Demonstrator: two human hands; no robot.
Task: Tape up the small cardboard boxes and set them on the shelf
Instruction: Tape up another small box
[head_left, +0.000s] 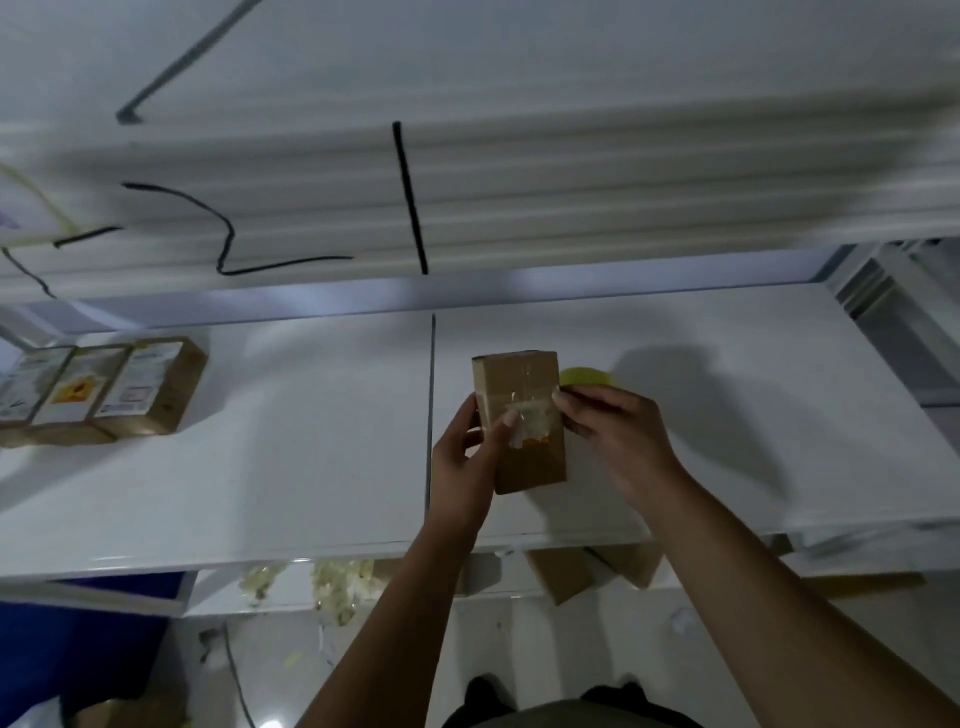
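Left hand (462, 462), fingers round the cardboard box (519, 379); right hand (613, 431), fingers curled at its edge, grasp unclear

we face a white wall (519, 52) at twelve o'clock, with black cables (410, 197) running across it. below it a white shelf board (234, 467) spans nine to three o'clock, with a dark seam (431, 415) splitting it near the centre. at two o'clock we see a pale metal upright (878, 296). a pale floor (519, 649) lies at six o'clock and something blue (78, 649) at eight. the light is dim and cool.
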